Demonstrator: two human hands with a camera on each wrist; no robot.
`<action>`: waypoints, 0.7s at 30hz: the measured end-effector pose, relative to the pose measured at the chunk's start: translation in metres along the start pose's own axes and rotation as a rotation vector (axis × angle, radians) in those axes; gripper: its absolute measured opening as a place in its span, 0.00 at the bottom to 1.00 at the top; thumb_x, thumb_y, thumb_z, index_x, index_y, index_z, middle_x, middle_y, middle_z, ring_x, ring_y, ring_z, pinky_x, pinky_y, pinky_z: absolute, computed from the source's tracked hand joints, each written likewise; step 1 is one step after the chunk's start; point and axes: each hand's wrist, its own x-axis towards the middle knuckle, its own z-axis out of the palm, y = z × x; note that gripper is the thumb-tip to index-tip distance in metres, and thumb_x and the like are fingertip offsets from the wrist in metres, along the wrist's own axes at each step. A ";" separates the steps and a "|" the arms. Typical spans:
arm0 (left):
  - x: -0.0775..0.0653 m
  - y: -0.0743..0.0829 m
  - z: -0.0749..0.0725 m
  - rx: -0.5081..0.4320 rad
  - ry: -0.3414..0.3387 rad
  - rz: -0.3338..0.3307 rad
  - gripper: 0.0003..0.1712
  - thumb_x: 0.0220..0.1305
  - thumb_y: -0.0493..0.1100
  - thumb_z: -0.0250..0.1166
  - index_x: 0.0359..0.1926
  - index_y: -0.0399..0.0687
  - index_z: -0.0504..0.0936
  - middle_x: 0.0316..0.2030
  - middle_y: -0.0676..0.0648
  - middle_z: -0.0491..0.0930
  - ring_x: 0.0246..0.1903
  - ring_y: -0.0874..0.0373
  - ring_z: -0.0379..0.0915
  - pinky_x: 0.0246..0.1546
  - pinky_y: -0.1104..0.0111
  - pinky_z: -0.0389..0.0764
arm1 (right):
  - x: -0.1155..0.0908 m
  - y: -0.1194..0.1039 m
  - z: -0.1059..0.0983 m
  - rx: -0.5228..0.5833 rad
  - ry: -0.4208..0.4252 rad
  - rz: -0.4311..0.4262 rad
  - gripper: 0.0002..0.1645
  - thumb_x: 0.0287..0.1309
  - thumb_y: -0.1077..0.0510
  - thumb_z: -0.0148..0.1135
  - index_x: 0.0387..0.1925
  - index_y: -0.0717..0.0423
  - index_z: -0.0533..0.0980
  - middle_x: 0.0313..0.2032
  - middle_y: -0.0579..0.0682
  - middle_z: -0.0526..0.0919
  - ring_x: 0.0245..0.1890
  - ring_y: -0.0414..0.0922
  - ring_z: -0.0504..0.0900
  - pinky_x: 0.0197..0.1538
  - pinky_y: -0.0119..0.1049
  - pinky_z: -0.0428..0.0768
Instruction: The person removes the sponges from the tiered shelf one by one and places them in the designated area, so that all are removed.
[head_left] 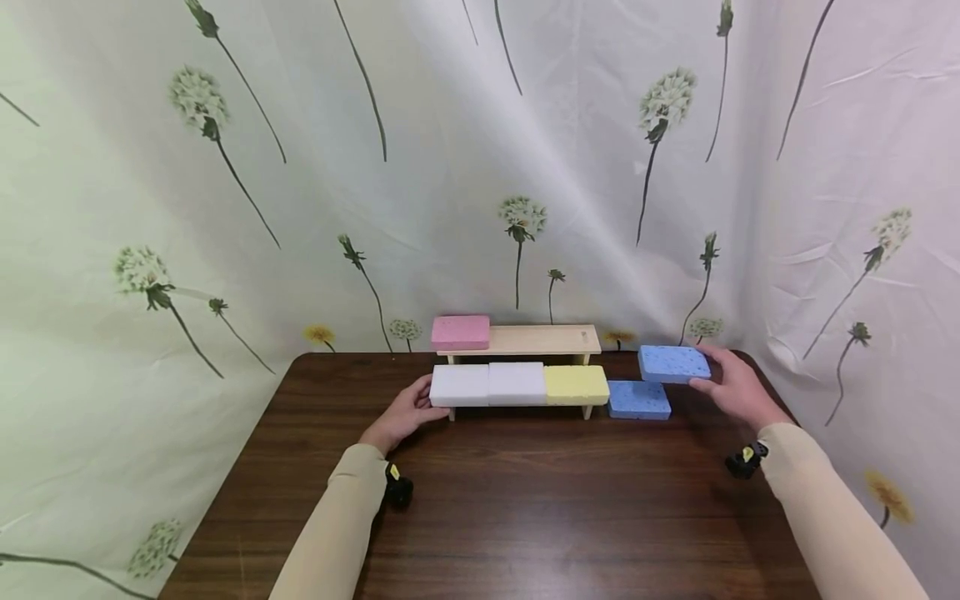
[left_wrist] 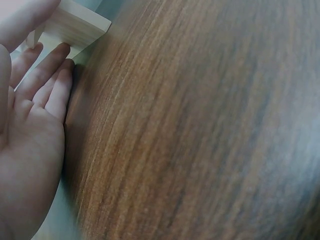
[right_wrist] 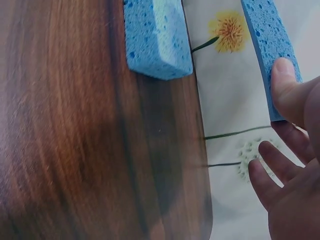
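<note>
the right hand (head_left: 738, 390) pinches a blue rectangular sponge (head_left: 672, 365) above the brown wooden table (head_left: 525, 508), likely mid-carry; the next move needs steadiness. the left hand (head_left: 405, 415), fingers relaxed, touches a pale wooden shelf (left_wrist: 77, 25).

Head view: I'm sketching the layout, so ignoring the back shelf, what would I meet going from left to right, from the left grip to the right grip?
Left grip → left white block → right white block → yellow block → lower blue sponge → held blue sponge → right grip.
</note>
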 end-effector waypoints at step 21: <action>0.002 -0.002 0.000 0.006 -0.001 0.008 0.46 0.68 0.34 0.72 0.80 0.36 0.57 0.73 0.31 0.68 0.71 0.40 0.67 0.76 0.50 0.64 | -0.017 0.029 0.001 -0.047 -0.015 0.062 0.39 0.66 0.66 0.68 0.71 0.78 0.62 0.67 0.82 0.65 0.64 0.73 0.71 0.64 0.70 0.71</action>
